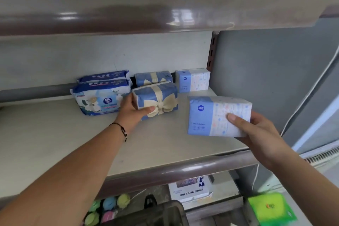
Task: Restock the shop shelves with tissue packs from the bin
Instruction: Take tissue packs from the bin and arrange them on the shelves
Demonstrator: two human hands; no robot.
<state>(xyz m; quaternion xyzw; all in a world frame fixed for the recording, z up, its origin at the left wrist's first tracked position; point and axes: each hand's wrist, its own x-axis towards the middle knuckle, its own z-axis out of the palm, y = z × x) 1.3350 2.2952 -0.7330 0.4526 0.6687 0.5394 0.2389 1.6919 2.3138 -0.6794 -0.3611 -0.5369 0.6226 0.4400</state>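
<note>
My left hand (132,111) grips a blue tissue pack with a cream bow print (157,97) on the grey middle shelf (55,134), thumb on its front face. A matching bow pack (153,77) stands behind it. My right hand (256,130) holds a light blue and white patterned tissue pack (211,113) just above the shelf's right front part, thumb on its front. An identical patterned pack (192,80) stands at the back right. Two blue flower-print packs (100,97) sit to the left, one behind the other.
An upper shelf edge (165,11) overhangs close above, with green packs on it. Below the shelf lip are a white box (190,188), coloured round items (108,205), a grey bin rim (165,211) and a green pack (271,207). A grey side panel (266,79) bounds the right.
</note>
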